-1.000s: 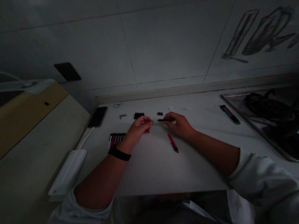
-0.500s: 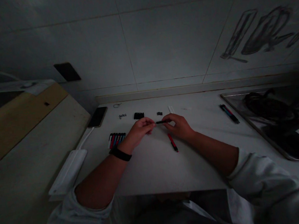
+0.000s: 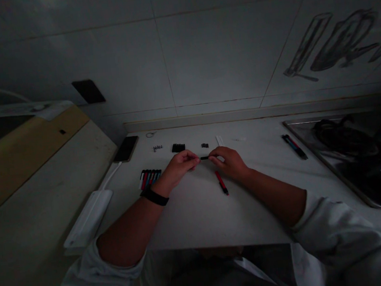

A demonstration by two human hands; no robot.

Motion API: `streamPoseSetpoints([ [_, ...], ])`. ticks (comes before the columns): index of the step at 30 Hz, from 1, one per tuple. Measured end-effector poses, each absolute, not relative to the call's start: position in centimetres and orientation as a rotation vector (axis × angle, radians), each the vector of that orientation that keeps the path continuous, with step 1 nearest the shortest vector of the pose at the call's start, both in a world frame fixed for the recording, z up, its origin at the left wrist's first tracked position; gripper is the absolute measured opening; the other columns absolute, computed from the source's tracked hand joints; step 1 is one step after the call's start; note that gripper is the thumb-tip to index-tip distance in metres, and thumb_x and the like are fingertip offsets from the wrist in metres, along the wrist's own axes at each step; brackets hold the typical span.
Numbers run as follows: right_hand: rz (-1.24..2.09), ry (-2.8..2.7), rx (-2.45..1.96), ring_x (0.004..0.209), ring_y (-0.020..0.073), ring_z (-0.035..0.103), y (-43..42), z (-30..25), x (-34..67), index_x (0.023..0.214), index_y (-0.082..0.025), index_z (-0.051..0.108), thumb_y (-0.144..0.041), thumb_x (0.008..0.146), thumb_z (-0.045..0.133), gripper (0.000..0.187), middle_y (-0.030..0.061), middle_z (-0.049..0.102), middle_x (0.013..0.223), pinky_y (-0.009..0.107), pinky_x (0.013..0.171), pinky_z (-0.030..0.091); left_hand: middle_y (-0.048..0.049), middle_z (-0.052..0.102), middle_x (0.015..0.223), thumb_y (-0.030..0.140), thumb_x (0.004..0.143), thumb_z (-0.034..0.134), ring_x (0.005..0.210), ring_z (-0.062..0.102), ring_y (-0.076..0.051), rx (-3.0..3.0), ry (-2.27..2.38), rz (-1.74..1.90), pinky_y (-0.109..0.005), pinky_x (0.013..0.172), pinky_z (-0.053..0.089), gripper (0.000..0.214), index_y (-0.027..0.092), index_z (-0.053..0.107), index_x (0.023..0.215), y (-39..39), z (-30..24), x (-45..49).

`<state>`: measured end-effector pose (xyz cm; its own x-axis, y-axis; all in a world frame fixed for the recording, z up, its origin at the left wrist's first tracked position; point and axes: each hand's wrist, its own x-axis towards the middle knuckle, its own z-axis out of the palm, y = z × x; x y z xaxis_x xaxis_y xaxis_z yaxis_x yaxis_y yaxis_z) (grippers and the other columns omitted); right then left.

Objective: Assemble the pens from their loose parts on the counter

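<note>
Between my two hands lies a thin black rod-like piece (image 3: 204, 158), perhaps a pen part; the dim light hides its kind. My right hand (image 3: 229, 161) pinches its right end. The fingertips of my left hand (image 3: 183, 162) are pressed together at its left end, and what they hold there is too small to make out. Below my right hand a red and black pen (image 3: 222, 183) lies on the white table (image 3: 198, 218). A row of pens (image 3: 150, 177) in several colours lies left of my left hand, partly behind the wrist with the black band.
Along the back lie small springs (image 3: 158, 148), black parts (image 3: 178, 147), tiny dark pieces (image 3: 204, 145) and white strips (image 3: 219, 140). A phone (image 3: 126, 148) and white power strip (image 3: 89, 219) sit left. More pens (image 3: 294, 147) lie right, beside a metal-rimmed tray (image 3: 327, 165) with dark cables.
The whole view has shifted slightly. My hands stay at nearly the same spot, with the black piece still between them.
</note>
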<state>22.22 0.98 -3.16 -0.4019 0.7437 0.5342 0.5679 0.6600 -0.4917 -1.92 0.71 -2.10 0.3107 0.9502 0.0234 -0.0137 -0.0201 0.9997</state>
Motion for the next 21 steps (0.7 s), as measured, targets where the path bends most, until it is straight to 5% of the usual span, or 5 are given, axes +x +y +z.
streamPoseSetpoints([
  [6,0.354,-2.143,-1.03,0.088,0.0231,0.069,1.04,-3.12,22.31,0.1,-0.023,0.071,-0.04,0.106,0.049,0.029,0.0079,0.073,0.094,0.038,0.083,0.053,-0.0011,0.064,0.081,0.033,0.078,0.081,0.07,0.056,-0.012,1.376,0.952,0.993,-0.027,0.068,0.043,0.023,0.017,0.068,0.087,0.74,-2.09,-1.84],
  [11,0.401,-2.098,-1.0,0.093,0.0229,0.069,0.99,-3.51,22.26,0.123,-0.024,0.063,-0.038,0.095,0.067,0.032,0.0091,0.071,0.11,0.039,0.085,0.055,-0.001,0.065,0.081,0.033,0.079,0.081,0.069,0.057,-0.012,1.368,0.953,1.017,-0.027,0.067,0.044,0.023,0.017,0.068,0.089,0.89,-2.23,-1.91],
  [17,0.354,-2.121,-0.948,0.088,0.0211,0.066,1.1,-3.5,22.33,0.104,-0.023,0.064,-0.028,0.097,0.059,0.01,0.0064,0.067,0.096,0.036,0.081,0.054,-0.0002,0.064,0.077,0.033,0.078,0.082,0.067,0.055,-0.011,1.367,0.959,1.026,-0.025,0.065,0.042,0.024,0.016,0.067,0.086,0.74,-2.05,-1.9],
  [21,0.411,-2.117,-0.945,0.092,0.0222,0.066,1.11,-3.48,22.4,0.112,-0.024,0.063,-0.034,0.098,0.06,0.017,0.0076,0.067,0.103,0.037,0.083,0.055,-0.0006,0.064,0.079,0.035,0.077,0.083,0.066,0.055,-0.01,1.356,0.971,1.032,-0.025,0.064,0.043,0.026,0.016,0.067,0.087,0.73,-2.0,-1.88],
])
